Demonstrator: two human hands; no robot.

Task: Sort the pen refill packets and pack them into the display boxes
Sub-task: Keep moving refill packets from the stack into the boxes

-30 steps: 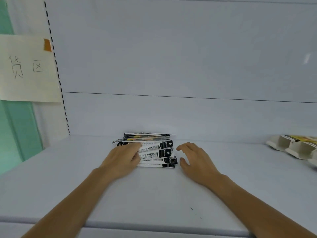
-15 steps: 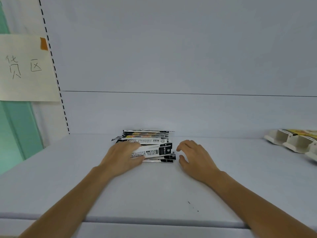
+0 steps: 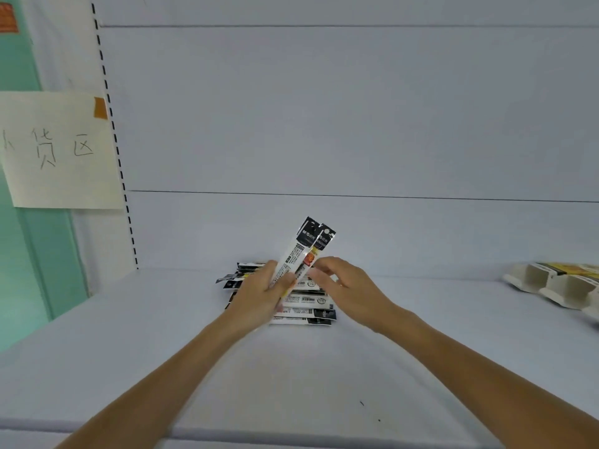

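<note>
I see shop stockroom racking: a white metal shelf (image 3: 129, 351), a slotted upright (image 3: 120, 176) at its left edge, a handwritten sign (image 3: 61, 150) taped there, display boxes (image 3: 557, 283) at the right edge.

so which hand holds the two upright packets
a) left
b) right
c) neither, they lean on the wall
a: the left hand grips the packets, tilted up above the stack.

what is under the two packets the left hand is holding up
The stack of pen refill packets lies on the shelf below the held packets. The left hand covers the stack's left part, so that part cannot be seen.
</note>
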